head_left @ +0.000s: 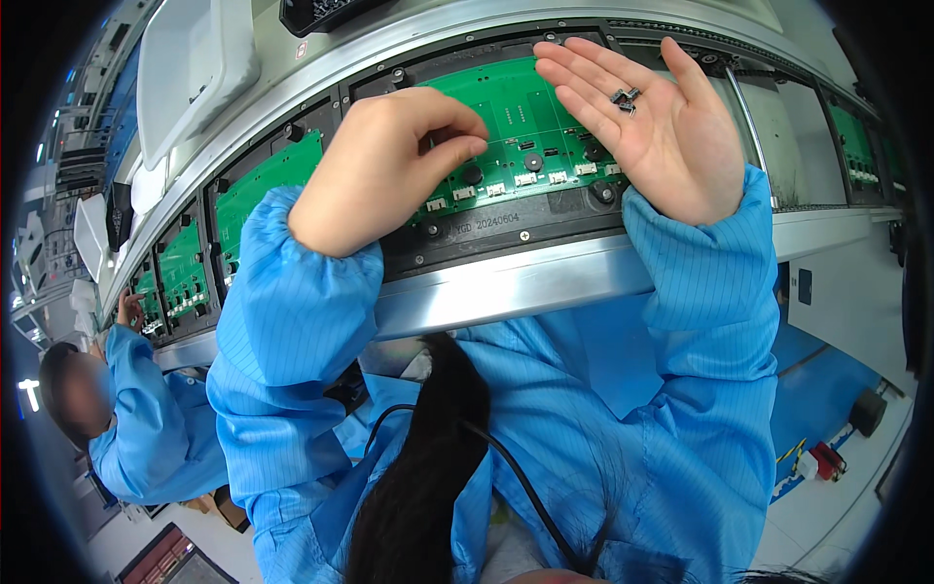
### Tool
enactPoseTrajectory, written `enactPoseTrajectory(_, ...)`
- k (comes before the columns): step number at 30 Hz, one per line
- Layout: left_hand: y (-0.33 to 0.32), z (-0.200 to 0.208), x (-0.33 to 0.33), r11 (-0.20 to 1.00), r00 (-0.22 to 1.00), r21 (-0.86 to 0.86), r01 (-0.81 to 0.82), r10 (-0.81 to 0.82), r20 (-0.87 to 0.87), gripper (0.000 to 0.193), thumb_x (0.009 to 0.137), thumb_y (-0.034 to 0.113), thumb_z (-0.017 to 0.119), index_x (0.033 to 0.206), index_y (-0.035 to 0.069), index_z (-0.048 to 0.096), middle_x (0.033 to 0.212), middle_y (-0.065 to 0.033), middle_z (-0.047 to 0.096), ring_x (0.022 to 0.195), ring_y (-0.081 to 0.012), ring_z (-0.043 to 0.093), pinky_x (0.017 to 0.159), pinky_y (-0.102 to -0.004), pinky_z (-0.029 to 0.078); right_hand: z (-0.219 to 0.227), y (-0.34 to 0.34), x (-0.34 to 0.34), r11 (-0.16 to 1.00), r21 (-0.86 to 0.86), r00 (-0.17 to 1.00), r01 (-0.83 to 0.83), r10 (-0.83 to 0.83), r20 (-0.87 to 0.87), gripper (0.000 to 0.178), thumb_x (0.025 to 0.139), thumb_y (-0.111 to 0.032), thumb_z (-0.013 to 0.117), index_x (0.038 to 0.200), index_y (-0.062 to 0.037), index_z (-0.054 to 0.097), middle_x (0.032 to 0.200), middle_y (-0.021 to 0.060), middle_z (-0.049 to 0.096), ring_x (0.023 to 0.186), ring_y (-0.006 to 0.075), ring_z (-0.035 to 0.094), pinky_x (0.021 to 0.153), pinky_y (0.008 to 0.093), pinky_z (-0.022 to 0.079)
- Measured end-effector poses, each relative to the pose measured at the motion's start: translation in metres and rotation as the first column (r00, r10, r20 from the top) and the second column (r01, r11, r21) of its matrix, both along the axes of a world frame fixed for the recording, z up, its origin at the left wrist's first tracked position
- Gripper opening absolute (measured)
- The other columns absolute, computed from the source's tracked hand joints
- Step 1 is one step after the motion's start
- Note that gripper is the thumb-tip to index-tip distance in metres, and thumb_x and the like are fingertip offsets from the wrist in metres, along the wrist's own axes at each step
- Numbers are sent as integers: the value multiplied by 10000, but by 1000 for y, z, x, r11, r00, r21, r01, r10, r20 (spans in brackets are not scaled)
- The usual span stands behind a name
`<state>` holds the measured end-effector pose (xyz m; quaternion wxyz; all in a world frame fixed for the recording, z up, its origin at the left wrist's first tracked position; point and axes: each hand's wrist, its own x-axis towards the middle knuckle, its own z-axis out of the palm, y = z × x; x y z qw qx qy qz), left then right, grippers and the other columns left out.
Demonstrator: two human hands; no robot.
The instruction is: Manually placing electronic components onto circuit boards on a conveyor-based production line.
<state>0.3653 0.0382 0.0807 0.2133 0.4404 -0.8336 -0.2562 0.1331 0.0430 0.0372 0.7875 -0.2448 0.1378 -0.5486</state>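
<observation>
My left hand (394,161) is over the green circuit board (467,90), thumb and forefinger pinched together. Whatever may be between those fingertips is hidden or too small to make out. To the right, my right hand (671,146) is palm up above the board's right end, fingers stretched flat. Several tiny black-and-silver electronic components (626,100) lie loose at the base of its fingers. Along the board's near side sit white connectors (526,179) and round black parts (532,163). A black carrier frame (525,230) surrounds the board.
A metal rail (506,292) runs along the near edge. More boards in carriers (255,195) line up leftward. A white tray (190,78) and a black bin of small parts (326,12) stand beyond the line. A co-worker in blue (151,428) works at far left.
</observation>
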Motion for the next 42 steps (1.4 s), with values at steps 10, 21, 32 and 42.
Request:
enactPoseTrajectory(10, 1, -18, -19, 982, 982, -147, 115, -90, 168, 99, 777, 19, 641, 866, -11, 674, 824, -92, 655, 710, -248, 591, 685, -309, 496, 1, 2, -5, 999, -28, 1000, -18, 19, 12, 623, 1009, -315, 268, 1402, 150, 133, 1461, 346, 181, 1380, 414, 235, 1162, 453, 217)
enactPoseTrajectory(21, -5, -20, -11, 965, 941, -223, 136, -55, 333, 97, 788, 85, 625, 797, 7, 683, 864, -99, 612, 816, -278, 561, 780, -357, 479, 37, 3, 26, 995, 60, 987, 74, -65, -149, 623, 1009, -323, 265, 1395, 154, 157, 1451, 346, 208, 1372, 409, 257, 1156, 449, 240)
enactPoseTrajectory(32, -2, -17, -20, 934, 883, -309, 182, -18, 468, 68, 756, 54, 649, 806, 9, 660, 868, -89, 591, 793, -263, 546, 768, -337, 475, 43, 4, 29, 988, 101, 960, 120, -90, -267, 623, 1009, -327, 261, 1389, 158, 168, 1445, 347, 219, 1362, 408, 280, 1147, 442, 266)
enactPoseTrajectory(42, -5, -20, -25, 890, 876, -386, 243, -31, 481, 106, 759, 117, 614, 759, 37, 685, 857, -84, 625, 797, -271, 551, 766, -354, 469, -13, -10, 7, 988, -134, 970, -81, 108, 216, 619, 1011, -329, 257, 1388, 156, 175, 1442, 344, 228, 1355, 406, 294, 1144, 441, 273)
